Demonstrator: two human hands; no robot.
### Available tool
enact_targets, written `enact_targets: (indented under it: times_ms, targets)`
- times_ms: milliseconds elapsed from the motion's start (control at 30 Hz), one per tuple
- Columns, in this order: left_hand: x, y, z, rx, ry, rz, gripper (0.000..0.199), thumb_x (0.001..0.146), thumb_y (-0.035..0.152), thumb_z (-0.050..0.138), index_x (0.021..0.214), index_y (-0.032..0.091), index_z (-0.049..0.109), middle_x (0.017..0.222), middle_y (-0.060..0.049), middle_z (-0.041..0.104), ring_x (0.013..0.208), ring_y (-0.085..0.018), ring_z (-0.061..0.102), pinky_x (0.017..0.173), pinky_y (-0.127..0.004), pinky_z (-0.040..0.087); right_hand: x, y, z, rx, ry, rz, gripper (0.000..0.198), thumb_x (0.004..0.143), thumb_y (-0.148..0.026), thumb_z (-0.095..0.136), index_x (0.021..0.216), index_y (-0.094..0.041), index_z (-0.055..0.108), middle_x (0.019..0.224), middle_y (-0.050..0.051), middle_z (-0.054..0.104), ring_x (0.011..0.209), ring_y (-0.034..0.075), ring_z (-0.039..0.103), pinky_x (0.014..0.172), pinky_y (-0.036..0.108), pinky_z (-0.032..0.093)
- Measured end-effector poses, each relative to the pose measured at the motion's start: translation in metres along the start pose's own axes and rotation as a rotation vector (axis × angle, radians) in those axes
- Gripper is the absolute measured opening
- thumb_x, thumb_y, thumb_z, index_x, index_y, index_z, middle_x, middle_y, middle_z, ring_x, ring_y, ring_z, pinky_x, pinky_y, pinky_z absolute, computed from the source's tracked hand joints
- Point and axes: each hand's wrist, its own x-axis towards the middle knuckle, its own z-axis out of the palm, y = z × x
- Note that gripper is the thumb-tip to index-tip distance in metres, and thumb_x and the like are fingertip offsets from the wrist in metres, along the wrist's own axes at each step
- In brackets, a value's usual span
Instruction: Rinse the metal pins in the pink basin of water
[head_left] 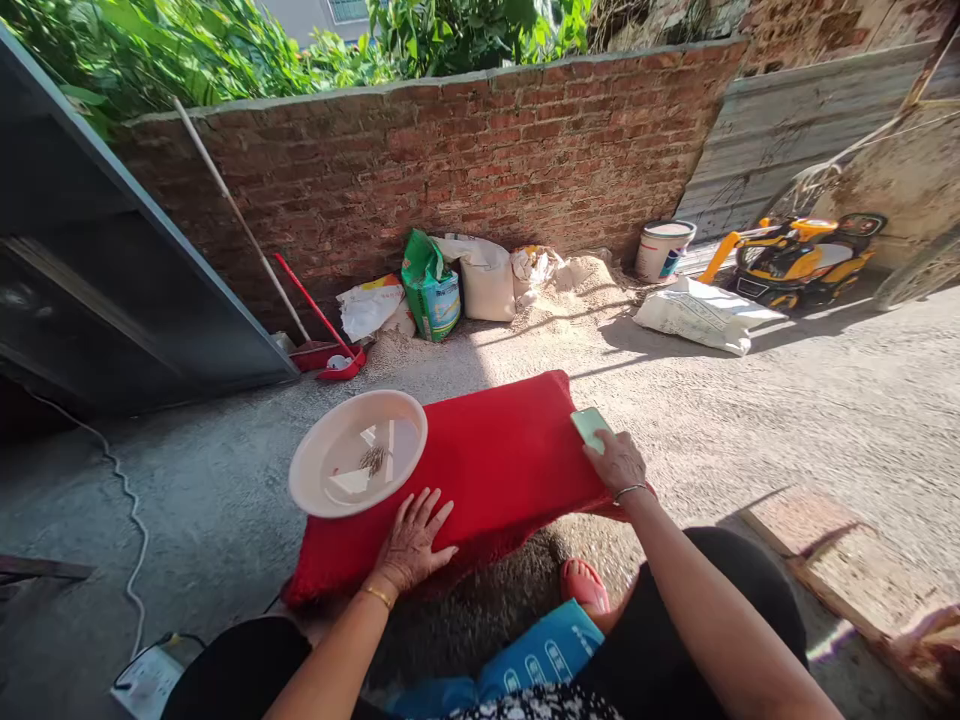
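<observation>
A red cloth (495, 450) lies spread over a low surface before me and hangs over its near edge. My left hand (412, 545) rests flat on its near part, fingers spread, holding nothing. At the cloth's right end, my right hand (619, 465) grips a pale green flat rectangular block (591, 428); its exact kind is unclear. A pale pink basin (301, 470) stands on the left end, just beyond my left hand. Clear water with reflections fills part of it, and a small brownish clump shows inside.
By the brick wall (450, 170) stand a green bag (430, 285), a white sack (487, 280) and a bucket (664, 250). A red dustpan (341, 368) is at the left. Bricks (862, 570) lie right; a power strip (146, 682) and cord lie left.
</observation>
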Motion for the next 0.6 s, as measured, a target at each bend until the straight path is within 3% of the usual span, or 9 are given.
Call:
enact_targets:
  times_ms: [67,133,233,333,400,500,567,600]
  targets:
    - [0.000,0.000,0.001,-0.008,-0.007,0.002,0.068,0.074,0.051,0.062,0.136,0.027,0.046,0.143,-0.010,0.043,0.133,-0.030,0.036,0.109,-0.049,0.026,0.005,0.016,-0.005,0.049,0.037,0.132,0.044,0.087,-0.046,0.052,0.123,-0.023,0.057,0.102,0.010,0.051,0.087,0.023,0.057,0.076,0.033,0.042]
    - [0.000,0.000,0.001,-0.015,-0.011,0.001,0.068,0.074,0.050,0.062,0.136,0.027,0.047,0.143,-0.011,0.043,0.133,-0.030,0.036,0.110,-0.049,0.026,-0.001,0.018,-0.004,0.136,0.022,0.158,0.044,0.086,-0.049,0.052,0.122,-0.024,0.057,0.102,0.009,0.050,0.087,0.021,0.057,0.074,0.032,0.042]
    - [0.001,0.000,0.000,-0.019,-0.010,-0.001,0.067,0.074,0.050,0.063,0.135,0.027,0.047,0.143,-0.011,0.044,0.133,-0.030,0.036,0.109,-0.048,0.026,-0.021,0.006,0.004,0.229,-0.064,-0.054,0.040,0.085,-0.046,0.055,0.119,-0.024,0.058,0.103,0.007,0.051,0.088,0.019,0.057,0.076,0.029,0.043]
    - [0.001,0.000,-0.001,-0.017,-0.014,-0.007,0.068,0.074,0.050,0.063,0.135,0.027,0.048,0.143,-0.011,0.044,0.132,-0.030,0.037,0.109,-0.048,0.026,-0.032,0.002,0.005,0.148,-0.087,-0.268,0.036,0.084,-0.039,0.058,0.116,-0.024,0.060,0.104,0.007,0.052,0.090,0.019,0.055,0.080,0.029,0.041]
    - [0.001,0.000,-0.001,-0.015,-0.018,-0.011,0.067,0.074,0.051,0.062,0.136,0.027,0.047,0.143,-0.011,0.043,0.133,-0.030,0.037,0.110,-0.048,0.026,-0.027,0.011,-0.002,0.054,-0.030,-0.171,0.036,0.084,-0.038,0.058,0.116,-0.023,0.060,0.102,0.008,0.052,0.089,0.021,0.055,0.080,0.032,0.040]
    - [0.001,0.001,0.000,-0.011,-0.019,-0.014,0.066,0.076,0.051,0.060,0.136,0.027,0.047,0.144,-0.011,0.043,0.133,-0.030,0.036,0.110,-0.049,0.026,-0.016,0.028,-0.017,0.048,0.052,0.117,0.040,0.084,-0.041,0.056,0.119,-0.021,0.058,0.101,0.009,0.051,0.087,0.022,0.055,0.076,0.032,0.040]
    - [0.001,0.000,0.001,-0.015,-0.015,-0.012,0.066,0.076,0.051,0.060,0.136,0.027,0.047,0.143,-0.011,0.043,0.133,-0.030,0.036,0.109,-0.049,0.026,-0.020,0.028,-0.022,0.137,0.031,0.174,0.041,0.083,-0.044,0.057,0.117,-0.022,0.058,0.102,0.008,0.051,0.085,0.020,0.056,0.073,0.030,0.041]
    - [0.001,0.000,0.002,-0.020,-0.012,-0.011,0.066,0.076,0.051,0.060,0.136,0.027,0.048,0.143,-0.012,0.043,0.133,-0.031,0.037,0.109,-0.050,0.026,-0.026,0.023,-0.022,0.186,0.003,0.138,0.039,0.083,-0.044,0.057,0.114,-0.022,0.058,0.102,0.007,0.052,0.083,0.019,0.056,0.072,0.029,0.041]
